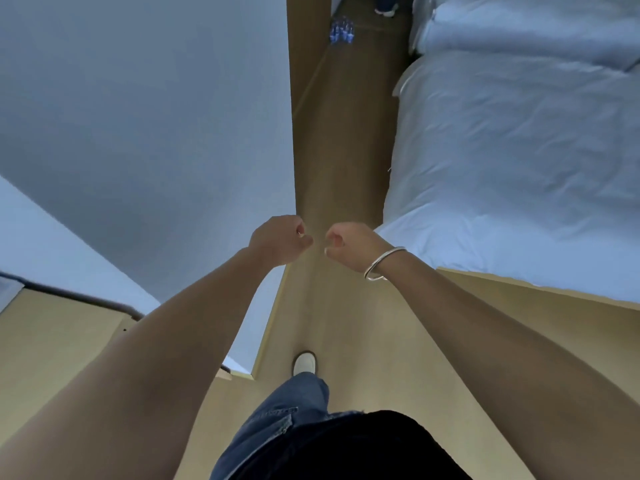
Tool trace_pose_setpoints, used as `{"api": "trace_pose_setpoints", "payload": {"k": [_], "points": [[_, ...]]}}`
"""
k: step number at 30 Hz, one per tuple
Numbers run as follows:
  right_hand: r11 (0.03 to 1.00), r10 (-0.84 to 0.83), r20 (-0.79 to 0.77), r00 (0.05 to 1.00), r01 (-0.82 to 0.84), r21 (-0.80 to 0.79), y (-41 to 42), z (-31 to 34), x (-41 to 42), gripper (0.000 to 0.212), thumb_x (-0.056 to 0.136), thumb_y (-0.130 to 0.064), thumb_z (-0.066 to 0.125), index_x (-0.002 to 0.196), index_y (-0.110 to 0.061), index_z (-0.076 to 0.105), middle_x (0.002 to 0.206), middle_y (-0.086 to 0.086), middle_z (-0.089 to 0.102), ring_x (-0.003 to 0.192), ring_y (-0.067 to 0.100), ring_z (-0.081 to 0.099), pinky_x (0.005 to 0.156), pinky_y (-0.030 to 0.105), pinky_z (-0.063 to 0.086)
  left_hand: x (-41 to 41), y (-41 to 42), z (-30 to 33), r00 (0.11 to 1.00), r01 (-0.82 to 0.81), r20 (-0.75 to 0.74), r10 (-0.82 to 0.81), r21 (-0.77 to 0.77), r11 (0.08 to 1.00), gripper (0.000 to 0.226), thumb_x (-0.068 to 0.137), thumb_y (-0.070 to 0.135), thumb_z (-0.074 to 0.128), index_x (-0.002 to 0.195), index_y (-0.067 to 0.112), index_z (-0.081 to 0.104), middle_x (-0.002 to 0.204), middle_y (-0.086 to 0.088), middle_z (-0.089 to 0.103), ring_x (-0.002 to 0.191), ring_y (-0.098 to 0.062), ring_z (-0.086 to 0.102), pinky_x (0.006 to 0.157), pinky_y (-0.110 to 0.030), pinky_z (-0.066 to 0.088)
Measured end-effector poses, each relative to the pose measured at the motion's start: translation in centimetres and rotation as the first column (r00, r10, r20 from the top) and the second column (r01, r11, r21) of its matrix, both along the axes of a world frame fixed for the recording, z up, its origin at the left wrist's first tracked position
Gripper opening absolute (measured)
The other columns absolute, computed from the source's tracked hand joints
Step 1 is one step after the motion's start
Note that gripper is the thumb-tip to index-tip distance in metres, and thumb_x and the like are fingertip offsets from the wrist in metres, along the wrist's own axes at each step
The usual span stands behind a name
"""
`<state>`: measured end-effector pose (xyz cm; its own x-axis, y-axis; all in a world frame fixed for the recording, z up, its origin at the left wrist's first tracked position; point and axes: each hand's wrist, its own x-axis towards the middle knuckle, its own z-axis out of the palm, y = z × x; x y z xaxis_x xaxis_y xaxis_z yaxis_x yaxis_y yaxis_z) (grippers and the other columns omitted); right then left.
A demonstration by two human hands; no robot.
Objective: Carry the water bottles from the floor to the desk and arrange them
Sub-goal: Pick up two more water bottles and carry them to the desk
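A cluster of water bottles (342, 30) with blue labels stands on the wooden floor far ahead, at the end of a narrow aisle by the wall. Both my arms reach forward at waist height over the aisle. My left hand (281, 243) has its fingers curled in and holds nothing. My right hand (349, 247), with a silver bangle on the wrist, is likewise curled and empty. The two hands almost meet, far short of the bottles. No desk surface is clearly in view.
A white wall (145, 133) bounds the aisle on the left, a bed with white bedding (512, 150) on the right. A light wooden ledge with a dark cable (62, 334) sits at lower left. My white shoe (304, 363) steps on the floor. Another person's shoe (387, 9) shows at the far end.
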<state>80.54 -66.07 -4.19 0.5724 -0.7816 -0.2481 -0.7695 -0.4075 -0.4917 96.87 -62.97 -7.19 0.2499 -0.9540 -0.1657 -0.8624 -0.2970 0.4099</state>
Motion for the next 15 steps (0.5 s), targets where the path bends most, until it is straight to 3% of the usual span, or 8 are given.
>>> {"api": "trace_pose_setpoints", "payload": {"k": [4,10,13,15], "points": [[0.999,-0.051,-0.06,0.997,0.051,-0.004,-5.1,1.3,1.7,0.029,0.089,-0.016,0.05,0.105,0.005,0.06,0.108,0.021,0.064,0.101,0.036,0.06,0.09,0.042,0.049,2.3,-6.9,1.3,0.999,0.044,-0.024,-0.044,-0.019,0.999,0.016,0.088,0.028,0.051,0.096,0.018,0.06,0.093,0.004,0.06,0.081,-0.014,0.053,0.069,-0.025,0.038],[0.996,-0.086,-0.072,0.994,0.084,-0.035,-12.1,0.9,2.3,0.011,0.09,-0.024,0.05,0.085,-0.015,0.048,0.089,0.004,0.051,0.074,0.023,0.05,0.079,0.035,0.046,3.2,-15.0,2.7,0.981,0.187,0.037,-0.188,0.021,0.982,0.016,0.087,0.033,0.052,0.091,0.019,0.056,0.09,0.001,0.061,0.085,-0.018,0.057,0.074,-0.03,0.045],[0.995,-0.09,-0.111,0.99,0.084,-0.062,-14.9,0.0,2.1,0.016,0.09,-0.025,0.05,0.077,-0.018,0.043,0.087,0.002,0.049,0.074,0.022,0.049,0.076,0.031,0.042,2.9,-17.8,1.9,0.969,0.217,0.106,-0.224,0.072,0.973,0.019,0.088,0.034,0.05,0.093,0.017,0.056,0.089,-0.001,0.06,0.082,-0.018,0.056,0.07,-0.029,0.041],[0.993,-0.112,-0.109,0.988,0.107,-0.052,-16.7,-0.6,1.6,0.011,0.09,-0.024,0.05,0.086,-0.013,0.05,0.091,0.006,0.052,0.081,0.021,0.048,0.078,0.031,0.04,2.8,-19.5,1.2,0.964,0.235,0.103,-0.246,0.108,0.966,0.02,0.089,0.033,0.05,0.093,0.014,0.057,0.089,-0.003,0.061,0.082,-0.018,0.056,0.071,-0.029,0.042]]}}
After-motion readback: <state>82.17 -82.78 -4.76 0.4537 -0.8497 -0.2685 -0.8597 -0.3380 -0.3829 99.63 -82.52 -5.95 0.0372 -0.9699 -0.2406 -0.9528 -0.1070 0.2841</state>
